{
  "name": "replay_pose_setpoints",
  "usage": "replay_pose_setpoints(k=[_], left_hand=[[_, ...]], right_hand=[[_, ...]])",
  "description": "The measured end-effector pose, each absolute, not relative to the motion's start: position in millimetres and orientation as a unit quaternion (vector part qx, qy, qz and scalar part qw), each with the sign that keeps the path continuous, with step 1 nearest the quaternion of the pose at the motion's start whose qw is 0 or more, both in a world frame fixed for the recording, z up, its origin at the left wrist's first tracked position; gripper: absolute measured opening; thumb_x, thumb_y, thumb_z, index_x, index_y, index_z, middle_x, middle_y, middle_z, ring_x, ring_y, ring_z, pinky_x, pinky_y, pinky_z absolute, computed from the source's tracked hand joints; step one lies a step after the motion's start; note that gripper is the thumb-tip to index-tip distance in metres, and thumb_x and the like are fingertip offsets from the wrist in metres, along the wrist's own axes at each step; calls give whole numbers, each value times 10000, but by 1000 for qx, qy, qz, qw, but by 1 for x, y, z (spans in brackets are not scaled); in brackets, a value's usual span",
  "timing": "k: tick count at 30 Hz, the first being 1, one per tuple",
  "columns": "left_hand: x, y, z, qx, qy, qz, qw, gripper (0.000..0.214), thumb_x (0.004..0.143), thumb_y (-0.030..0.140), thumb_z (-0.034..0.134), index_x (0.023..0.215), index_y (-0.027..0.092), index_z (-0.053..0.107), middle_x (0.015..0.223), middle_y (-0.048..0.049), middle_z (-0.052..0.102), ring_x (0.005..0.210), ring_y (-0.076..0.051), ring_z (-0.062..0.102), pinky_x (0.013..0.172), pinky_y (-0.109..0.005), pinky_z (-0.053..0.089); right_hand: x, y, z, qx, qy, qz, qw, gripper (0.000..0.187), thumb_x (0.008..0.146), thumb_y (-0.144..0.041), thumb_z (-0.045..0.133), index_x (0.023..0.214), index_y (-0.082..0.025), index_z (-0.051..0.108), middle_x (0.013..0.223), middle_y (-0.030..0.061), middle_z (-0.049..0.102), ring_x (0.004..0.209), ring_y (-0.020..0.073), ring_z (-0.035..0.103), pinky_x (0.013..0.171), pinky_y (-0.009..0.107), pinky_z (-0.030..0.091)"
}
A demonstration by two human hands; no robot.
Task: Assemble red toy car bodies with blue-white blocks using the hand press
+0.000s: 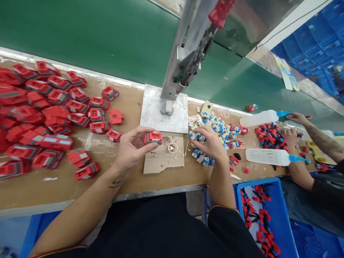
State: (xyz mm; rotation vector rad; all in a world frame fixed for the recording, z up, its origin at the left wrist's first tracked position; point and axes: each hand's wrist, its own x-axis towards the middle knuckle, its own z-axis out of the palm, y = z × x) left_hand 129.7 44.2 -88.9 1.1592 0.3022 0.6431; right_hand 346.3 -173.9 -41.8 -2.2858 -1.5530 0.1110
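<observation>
In our left hand [131,147] we pinch a red casing [153,137] over the near side of a metal plate [150,107]. We judge it light, stiff and fairly smooth, best taken by its long edges, clear of the recess. Our right hand [209,141] curls at the small blue-and-white pieces [219,127]; we cannot tell whether it grips one. Beneath lies the scuffed brown surface [129,179]; beyond, a green belt [107,36] and, far right, blue crates [309,39].
</observation>
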Motion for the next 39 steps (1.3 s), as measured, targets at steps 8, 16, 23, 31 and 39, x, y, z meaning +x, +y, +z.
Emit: replay_pose_setpoints(k=[8, 16, 23, 31, 39], left_hand=[[128, 39, -85, 510, 75, 251, 819, 352, 799, 263, 974, 1120, 230, 835, 1087, -75, 840, 956, -197, 831, 825, -252, 670], [128, 37, -88, 527, 45, 295, 796, 346, 838, 210, 942, 1159, 250, 819, 1274, -101, 822, 1107, -217, 829, 951, -280, 681], [132, 30, -98, 558, 64, 393, 728, 340, 867, 200, 920, 1180, 297, 831, 1213, -68, 841, 1090, -209, 829, 925, -301, 699], [131, 25, -98, 605, 22, 436, 666, 405, 968, 106, 774, 1322, 301, 781, 1294, -82, 820, 1151, -202, 814, 925, -267, 694], [123, 30, -99, 645, -48, 394, 654, 603, 887, 342, 916, 1448, 276, 704, 1396, -147, 762, 1209, -260, 791, 971, -306, 686]], right_hand=[[308, -144, -23, -612, -540, 124, 564, 353, 1001, -325, 705, 1343, -393, 759, 1164, 48, 773, 1064, 242, 751, 847, 415, 641], [279, -123, -47, -541, -503, 218, 638, 205, 1024, -337, 721, 1214, -338, 797, 1101, 72, 783, 945, 211, 772, 724, 344, 646], [268, -118, -46, -571, -486, 170, 640, 244, 962, -246, 815, 1168, -374, 839, 1024, 43, 798, 931, 184, 767, 758, 300, 644], [257, -116, -50, -623, -455, 148, 619, 231, 947, -255, 828, 1143, -372, 862, 970, 38, 748, 876, 176, 742, 700, 292, 636], [256, -118, -42, -644, -478, 146, 579, 145, 954, -254, 815, 1073, -321, 864, 898, 28, 742, 787, 152, 725, 651, 270, 608]])
